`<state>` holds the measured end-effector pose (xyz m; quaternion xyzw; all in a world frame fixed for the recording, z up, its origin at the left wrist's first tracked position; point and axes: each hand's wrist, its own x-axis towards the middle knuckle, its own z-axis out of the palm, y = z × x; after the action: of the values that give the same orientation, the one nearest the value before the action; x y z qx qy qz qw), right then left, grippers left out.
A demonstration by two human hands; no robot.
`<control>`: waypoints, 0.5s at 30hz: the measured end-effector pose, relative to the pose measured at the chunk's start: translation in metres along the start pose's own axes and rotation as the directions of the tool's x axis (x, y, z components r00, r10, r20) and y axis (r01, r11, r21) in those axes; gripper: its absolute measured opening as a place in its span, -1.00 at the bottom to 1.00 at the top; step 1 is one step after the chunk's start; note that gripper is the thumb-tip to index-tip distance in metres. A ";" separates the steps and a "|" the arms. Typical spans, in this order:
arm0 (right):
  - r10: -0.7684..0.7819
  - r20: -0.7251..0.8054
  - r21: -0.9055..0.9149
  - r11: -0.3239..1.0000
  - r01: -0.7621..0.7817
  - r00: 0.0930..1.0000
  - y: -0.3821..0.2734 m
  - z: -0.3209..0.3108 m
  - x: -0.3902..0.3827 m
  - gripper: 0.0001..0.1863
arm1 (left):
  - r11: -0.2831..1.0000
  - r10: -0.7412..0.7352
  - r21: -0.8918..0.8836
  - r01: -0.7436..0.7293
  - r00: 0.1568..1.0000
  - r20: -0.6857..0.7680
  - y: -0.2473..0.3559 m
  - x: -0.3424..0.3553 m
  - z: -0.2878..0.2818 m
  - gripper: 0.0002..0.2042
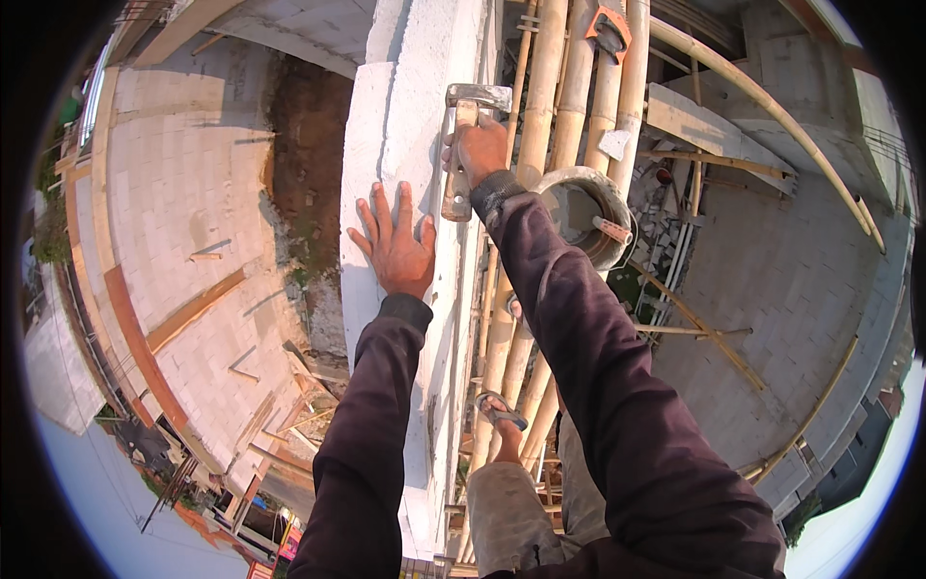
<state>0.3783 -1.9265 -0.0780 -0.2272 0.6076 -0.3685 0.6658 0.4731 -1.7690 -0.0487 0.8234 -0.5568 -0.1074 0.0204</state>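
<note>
My left hand (395,253) lies flat, fingers spread, on the top of a white block wall (371,145). My right hand (482,150) is closed round a hammer (479,97), whose metal head points away from me at the wall's right edge. Under that hand, along the wall's edge, runs a short metal-edged bar (456,198) that looks like a spirit level; the fingers partly hide it. Whether the right hand grips the bar too, I cannot make out. Just right of my right forearm stands a round bucket (617,253) of grey mortar with an orange-handled tool (612,230) in it.
Bamboo poles (535,125) form a scaffold along the wall's right side, with my sandalled foot (502,413) on them. An orange-handled saw (610,34) and a white block piece (613,145) lie on the poles. Deep drops flank the wall, with rubble (658,217) below on the right.
</note>
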 end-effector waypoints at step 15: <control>-0.636 0.403 -0.719 0.225 0.658 0.658 -0.074 0.014 0.014 -0.49 | 0.968 0.157 -0.182 -0.174 0.982 -0.105 0.007 0.040 -0.013 -0.34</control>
<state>0.3763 -1.9859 -0.0290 -0.7433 0.5453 -0.2779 0.2701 0.4835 -1.8094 -0.0415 0.7722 -0.6095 -0.1209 0.1328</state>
